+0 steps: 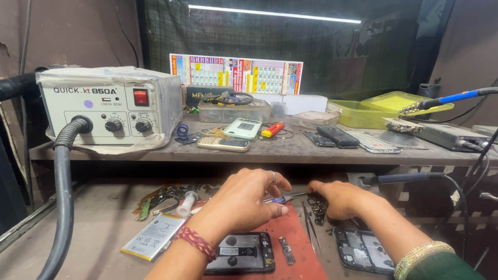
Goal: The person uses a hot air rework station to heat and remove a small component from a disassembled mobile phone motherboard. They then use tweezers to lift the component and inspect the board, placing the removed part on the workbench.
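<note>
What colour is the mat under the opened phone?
Red; the mat shows in the head view, beneath the opened phone.

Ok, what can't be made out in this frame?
Head view only:
- Screwdriver handle: mostly hidden inside the left hand.
- What the right hand fingers touch: hidden by the hand, too dark.
- Opened phone: part behind the left forearm.
- Second phone: partly hidden by the right arm.

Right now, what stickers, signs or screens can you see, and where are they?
Calendar poster: long strip, red, yellow and white, against the back wall.
Phone: on the shelf, pale green back with a white label.
Keypad phone: on the shelf, dark screen.
Battery: flat, white label, lower bench, left of the left hand.
</note>
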